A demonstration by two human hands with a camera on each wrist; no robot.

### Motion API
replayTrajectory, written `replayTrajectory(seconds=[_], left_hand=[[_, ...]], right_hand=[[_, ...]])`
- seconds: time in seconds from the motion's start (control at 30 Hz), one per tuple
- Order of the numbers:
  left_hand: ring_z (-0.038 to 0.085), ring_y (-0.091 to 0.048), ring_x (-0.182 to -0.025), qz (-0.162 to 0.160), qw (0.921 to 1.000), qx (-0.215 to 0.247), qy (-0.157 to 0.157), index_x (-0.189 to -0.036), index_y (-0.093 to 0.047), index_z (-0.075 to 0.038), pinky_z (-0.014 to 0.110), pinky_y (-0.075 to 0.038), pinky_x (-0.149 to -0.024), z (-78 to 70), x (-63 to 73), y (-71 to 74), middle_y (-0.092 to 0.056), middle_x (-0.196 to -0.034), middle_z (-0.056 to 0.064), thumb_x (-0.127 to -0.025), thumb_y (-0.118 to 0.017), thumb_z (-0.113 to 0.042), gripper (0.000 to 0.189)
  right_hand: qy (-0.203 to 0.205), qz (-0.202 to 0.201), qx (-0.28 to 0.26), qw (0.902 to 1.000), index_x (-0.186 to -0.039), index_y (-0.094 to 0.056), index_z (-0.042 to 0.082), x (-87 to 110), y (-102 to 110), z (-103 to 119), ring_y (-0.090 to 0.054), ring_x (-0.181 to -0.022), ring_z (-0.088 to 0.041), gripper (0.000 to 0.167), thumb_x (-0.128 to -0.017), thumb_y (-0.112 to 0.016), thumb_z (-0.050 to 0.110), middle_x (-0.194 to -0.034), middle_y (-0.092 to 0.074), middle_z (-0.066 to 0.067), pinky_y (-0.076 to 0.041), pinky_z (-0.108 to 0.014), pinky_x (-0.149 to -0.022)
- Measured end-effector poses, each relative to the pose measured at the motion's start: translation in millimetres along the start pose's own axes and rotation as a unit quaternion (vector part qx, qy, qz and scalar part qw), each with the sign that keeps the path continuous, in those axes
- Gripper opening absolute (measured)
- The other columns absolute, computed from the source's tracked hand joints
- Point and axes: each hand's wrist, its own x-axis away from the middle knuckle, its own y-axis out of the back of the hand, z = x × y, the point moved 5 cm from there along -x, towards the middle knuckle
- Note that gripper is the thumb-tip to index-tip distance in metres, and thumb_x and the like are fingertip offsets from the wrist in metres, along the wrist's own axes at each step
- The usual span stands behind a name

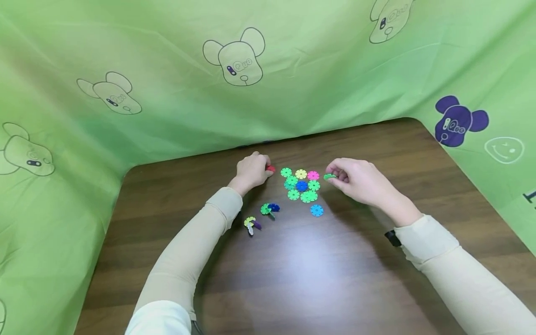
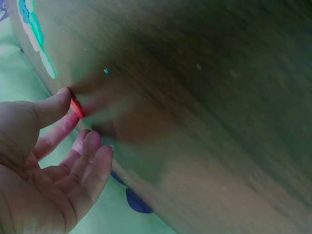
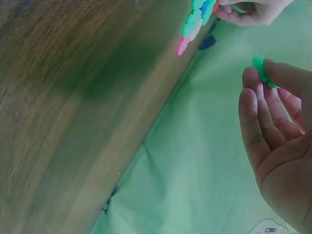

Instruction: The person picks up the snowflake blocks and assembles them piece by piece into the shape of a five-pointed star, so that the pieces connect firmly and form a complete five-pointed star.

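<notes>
Between thumb and finger, my left hand (image 1: pixel 253 172) pinches a red notched plastic disc (image 2: pixel 76 108) close to the tabletop. My right hand (image 1: pixel 361 180) holds a green notched disc (image 3: pixel 263 71) between thumb and fingertips, just right of a cluster of discs. In that cluster, a blue disc (image 1: pixel 302 186) sits at the middle with several green ones around it. A yellow disc (image 1: pixel 301 174) and a pink disc (image 1: pixel 313 175) lie along its far edge. The left hand is left of the cluster, beside a green disc (image 1: pixel 286 172).
A lone blue disc (image 1: pixel 317 211) lies nearer than the cluster. Two small joined pieces stand on the left: a green and dark blue one (image 1: pixel 265 209) and a yellow, purple and white one (image 1: pixel 249 221). Green printed cloth (image 1: pixel 176 111) hangs behind the wooden table (image 1: pixel 268 279).
</notes>
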Motion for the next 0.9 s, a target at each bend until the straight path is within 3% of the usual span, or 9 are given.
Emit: replayTrajectory(seconds=[0.1, 0.2, 0.33, 0.4, 0.53, 0.7, 0.77, 0.9], left_hand=[[0.024, -0.06, -0.089, 0.0, 0.9999, 0.01, 0.011, -0.096, -0.072, -0.018, 0.043, -0.053, -0.073, 2.4, 0.6, -0.4, -0.059, -0.099, 0.002, -0.098, -0.074, -0.036, 0.018], [0.022, -0.061, -0.089, -0.002, 0.9991, 0.04, 0.016, -0.097, -0.068, -0.017, 0.042, -0.053, -0.073, 4.7, 2.6, -1.4, -0.062, -0.097, 0.0, -0.096, -0.076, -0.034, 0.018], [0.018, -0.064, -0.086, -0.016, 0.9917, 0.127, 0.004, -0.103, -0.067, -0.015, 0.037, -0.053, -0.074, 6.2, 7.9, -2.7, -0.068, -0.092, -0.002, -0.096, -0.079, -0.027, 0.018], [0.016, -0.064, -0.085, -0.026, 0.9825, 0.184, -0.008, -0.104, -0.068, -0.014, 0.034, -0.052, -0.074, 5.7, 12.4, -1.3, -0.07, -0.091, -0.002, -0.096, -0.078, -0.024, 0.016], [0.016, -0.067, -0.082, -0.04, 0.9546, 0.294, -0.027, -0.106, -0.072, -0.013, 0.032, -0.054, -0.072, 0.4, 25.5, 8.4, -0.072, -0.09, -0.002, -0.098, -0.075, -0.02, 0.011], [0.028, -0.074, -0.08, -0.043, 0.9207, 0.384, -0.055, -0.108, -0.074, -0.008, 0.032, -0.061, -0.07, -11.9, 42.5, 18.9, -0.075, -0.09, 0.003, -0.098, -0.075, -0.014, 0.011], [0.03, -0.074, -0.081, -0.042, 0.9123, 0.402, -0.065, -0.108, -0.074, -0.006, 0.033, -0.062, -0.07, -16.5, 48.2, 19.4, -0.075, -0.09, 0.004, -0.097, -0.075, -0.012, 0.012], [0.026, -0.073, -0.08, -0.04, 0.9046, 0.417, -0.079, -0.107, -0.074, -0.004, 0.032, -0.062, -0.07, -23.4, 57.3, 19.0, -0.074, -0.092, 0.005, -0.096, -0.076, -0.009, 0.012]], right_hand=[[-0.002, -0.004, -0.002, 1.0, -0.104, -0.072, 0.011, -0.1, 1.1, 1.7, -0.066, -0.08, -0.014, 0.014, -0.092, -0.078, 0.008, -0.091, -0.07, 0.002, -0.056, -0.04, -0.073], [-0.006, -0.011, -0.013, 0.9998, -0.104, -0.071, 0.011, 0.7, 2.6, 4.0, -0.066, -0.081, -0.014, 0.014, -0.092, -0.078, 0.008, -0.091, -0.071, 0.002, -0.056, -0.04, -0.074], [-0.009, -0.024, -0.027, 0.9993, -0.105, -0.072, 0.012, 1.9, 2.7, 6.5, -0.065, -0.082, -0.013, 0.015, -0.092, -0.077, 0.007, -0.09, -0.07, 0.003, -0.056, -0.039, -0.075], [-0.005, -0.031, -0.033, 0.999, -0.106, -0.072, 0.012, 2.8, 2.5, 8.1, -0.065, -0.082, -0.013, 0.015, -0.093, -0.076, 0.007, -0.091, -0.07, 0.003, -0.056, -0.038, -0.075], [0.008, -0.049, -0.043, 0.9978, -0.106, -0.072, 0.011, 5.4, 2.9, 11.2, -0.065, -0.082, -0.013, 0.016, -0.093, -0.076, 0.005, -0.091, -0.07, 0.002, -0.056, -0.038, -0.075], [0.023, -0.08, -0.045, 0.9954, -0.106, -0.073, 0.011, 8.4, 5.2, 15.5, -0.065, -0.079, -0.01, 0.018, -0.09, -0.079, 0.004, -0.089, -0.07, 0.005, -0.057, -0.031, -0.073], [0.031, -0.09, -0.047, 0.9943, -0.106, -0.073, 0.01, 9.3, 5.2, 17.0, -0.065, -0.078, -0.009, 0.019, -0.089, -0.081, 0.004, -0.087, -0.07, 0.006, -0.057, -0.027, -0.072], [0.048, -0.105, -0.056, 0.9918, -0.105, -0.073, 0.009, 10.6, 4.2, 20.3, -0.065, -0.077, -0.009, 0.021, -0.088, -0.082, 0.003, -0.087, -0.07, 0.006, -0.056, -0.022, -0.071]])
